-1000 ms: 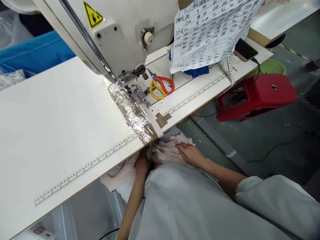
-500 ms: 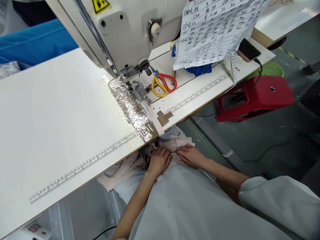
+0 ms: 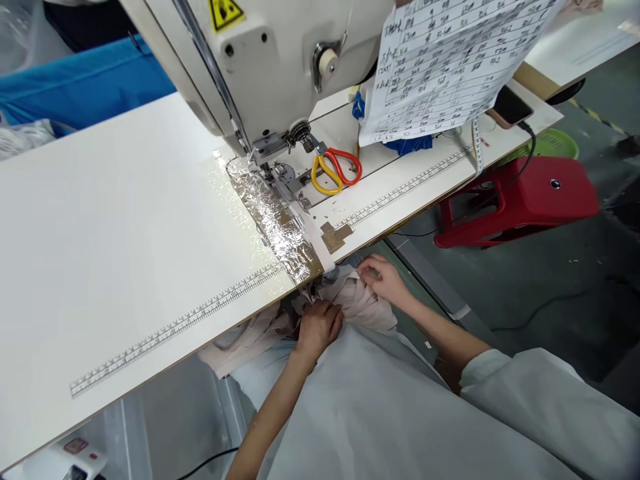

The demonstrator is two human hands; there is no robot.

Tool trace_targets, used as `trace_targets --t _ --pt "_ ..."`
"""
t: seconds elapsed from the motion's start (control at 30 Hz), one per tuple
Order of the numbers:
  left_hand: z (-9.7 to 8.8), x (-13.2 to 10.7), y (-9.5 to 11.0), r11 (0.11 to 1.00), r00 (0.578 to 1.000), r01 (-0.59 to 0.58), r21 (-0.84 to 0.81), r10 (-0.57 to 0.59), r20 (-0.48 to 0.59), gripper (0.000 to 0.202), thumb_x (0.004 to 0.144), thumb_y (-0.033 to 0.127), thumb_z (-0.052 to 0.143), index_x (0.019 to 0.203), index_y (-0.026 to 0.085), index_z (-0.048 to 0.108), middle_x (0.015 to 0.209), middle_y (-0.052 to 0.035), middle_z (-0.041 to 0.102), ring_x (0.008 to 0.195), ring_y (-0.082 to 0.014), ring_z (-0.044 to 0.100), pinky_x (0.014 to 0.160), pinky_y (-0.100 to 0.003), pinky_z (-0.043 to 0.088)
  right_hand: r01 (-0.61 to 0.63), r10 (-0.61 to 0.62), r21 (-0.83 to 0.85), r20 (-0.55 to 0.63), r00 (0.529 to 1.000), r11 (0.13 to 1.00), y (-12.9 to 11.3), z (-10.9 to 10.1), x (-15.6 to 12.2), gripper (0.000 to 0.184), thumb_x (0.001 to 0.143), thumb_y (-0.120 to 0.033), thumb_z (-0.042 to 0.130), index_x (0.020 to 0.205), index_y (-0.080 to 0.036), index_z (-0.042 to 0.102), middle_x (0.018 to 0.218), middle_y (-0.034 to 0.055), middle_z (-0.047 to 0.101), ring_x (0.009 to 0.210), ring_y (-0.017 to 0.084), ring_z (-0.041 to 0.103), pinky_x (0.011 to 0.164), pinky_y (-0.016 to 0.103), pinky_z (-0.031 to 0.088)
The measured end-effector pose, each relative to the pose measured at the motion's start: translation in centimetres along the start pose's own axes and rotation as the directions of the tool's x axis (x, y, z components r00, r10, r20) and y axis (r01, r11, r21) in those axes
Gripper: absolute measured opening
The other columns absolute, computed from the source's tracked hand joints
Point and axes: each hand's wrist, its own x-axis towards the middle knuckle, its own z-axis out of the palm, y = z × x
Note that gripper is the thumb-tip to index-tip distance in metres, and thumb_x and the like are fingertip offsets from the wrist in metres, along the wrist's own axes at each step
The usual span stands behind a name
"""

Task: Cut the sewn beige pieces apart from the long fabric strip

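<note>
Pale pink fabric pieces [image 3: 357, 303] lie bunched on my lap, just under the table's front edge. My left hand [image 3: 320, 325] is closed on the near part of this bundle, its fingertips curled into the cloth. On the far right side of the bundle, my right hand [image 3: 384, 277] pinches the edge of the fabric between thumb and fingers. More pink cloth [image 3: 240, 345] spreads to the left, partly hidden beneath the table. Above the hands stands the sewing machine [image 3: 280, 73], its needle area over a taped strip [image 3: 273, 223].
Scissors [image 3: 336, 171] with a yellow and a red handle lie by the needle. A handwritten sheet [image 3: 450, 63] hangs at the right, near a phone [image 3: 511, 107]. Printed rulers [image 3: 180, 327] run along the table [image 3: 125, 220]. A red stool [image 3: 545, 193] stands on the floor.
My right hand has moved up and away from my left hand to the fabric's far edge, and the pink cloth there has shifted. My left hand stays in place. The view has shifted slightly.
</note>
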Motion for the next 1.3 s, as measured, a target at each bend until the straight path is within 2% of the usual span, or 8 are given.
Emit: trace_targets --t 0.13,0.37,0.47,0.57,0.67,0.8,0.93,1.3 --pt "-2.0 1.1 2.1 0.921 0.987 0.071 -0.384 -0.121 -0.108 0.036 0.102 0.032 0.041 0.108 0.016 0.072 0.112 -0.0135 0.07 0.107 -0.0263 0.062 0.095 -0.043 0.051 -0.042 0.044 0.224 0.0 0.999 0.974 -2.1 -2.4 0.5 0.041 0.099 -0.051 0.041 0.084 -0.018 0.059 0.07 0.0013 0.058 0.06 0.014 0.052 0.054 0.025 0.043" --pt "-5.6 3.6 6.8 0.012 0.889 0.17 -0.985 -0.434 0.148 0.043 0.089 0.057 0.061 0.099 0.017 0.07 0.098 -0.0086 0.072 0.091 -0.0217 0.066 0.084 -0.035 0.053 -0.057 0.058 0.568 0.015 0.998 0.821 -9.1 -4.0 -2.7 0.036 0.093 -0.053 0.06 0.084 -0.018 0.061 0.071 0.0002 0.061 0.06 0.012 0.053 0.056 0.023 0.044" --pt "-7.3 3.7 7.5 -0.144 0.829 0.117 -0.983 -0.53 0.177 0.044 0.073 0.053 0.08 0.091 0.017 0.065 0.079 -0.0018 0.067 0.068 -0.0136 0.061 0.067 -0.026 0.051 0.095 -0.124 0.447 0.037 0.992 0.889 -10.1 -4.4 -3.6 0.033 0.099 -0.046 0.054 0.083 -0.019 0.062 0.072 0.0008 0.063 0.061 0.012 0.055 0.057 0.023 0.044" --pt "-9.7 3.1 7.5 -0.046 0.825 0.182 -0.982 -0.536 0.178 0.046 0.073 0.058 0.078 0.082 0.018 0.057 0.061 0.0056 0.052 0.049 -0.0069 0.043 0.049 -0.019 0.038 0.248 -0.24 0.336 -0.065 0.969 0.909 -10.3 -5.6 -3.3 0.036 0.102 -0.04 0.048 0.075 -0.019 0.059 0.068 0.0012 0.061 0.062 0.013 0.054 0.061 0.025 0.045" --pt "-13.1 1.9 7.8 0.323 0.925 0.334 -0.886 -0.293 0.242 0.038 0.088 0.054 0.063 0.077 0.019 0.055 0.056 0.0067 0.041 0.045 -0.0067 0.032 0.043 -0.02 0.025 0.29 -0.267 0.377 -0.114 0.957 0.88 -10.8 -6.7 -2.2 0.035 0.104 -0.04 0.045 0.082 -0.02 0.061 0.079 0.0042 0.065 0.075 0.016 0.06 0.074 0.028 0.05" --pt "-17.8 0.6 8.8 0.791 0.901 0.173 -0.587 0.114 0.419 0.035 0.093 0.034 0.057 0.063 0.019 0.046 0.052 0.0065 0.032 0.047 -0.0081 0.025 0.046 -0.025 0.02 0.276 -0.553 0.617 0.316 0.771 0.737 -12.2 -6.6 -0.7 0.046 0.106 -0.052 0.035 0.094 -0.02 0.066 0.093 0.0053 0.069 0.095 0.017 0.064 0.112 0.041 0.039" --pt "-21.4 -1.0 8.2 0.843 0.876 0.182 -0.506 0.094 0.473 0.032 0.096 0.04 0.051 0.072 0.021 0.06 0.052 0.0048 0.038 0.046 -0.0102 0.029 0.046 -0.026 0.023 0.24 -0.713 0.74 0.425 0.557 0.628 -12.7 -6.4 0.4 0.053 0.104 -0.058 0.039 0.074 -0.02 0.06 0.068 -0.0027 0.059 0.067 0.011 0.059 0.114 0.04 0.037" --pt "-28.6 -11.9 1.7 0.901 0.909 0.406 -0.154 -0.381 0.167 0.034 0.086 0.054 0.062 0.076 0.024 0.074 0.069 -0.0022 0.07 0.058 -0.0148 0.061 0.053 -0.018 0.048 0.37 -0.482 0.31 0.596 0.642 0.876 -8.6 -15.3 2.8 0.037 0.1 -0.047 0.052 0.088 -0.015 0.066 0.067 -0.0007 0.059 0.057 0.009 0.047 0.056 0.022 0.036"
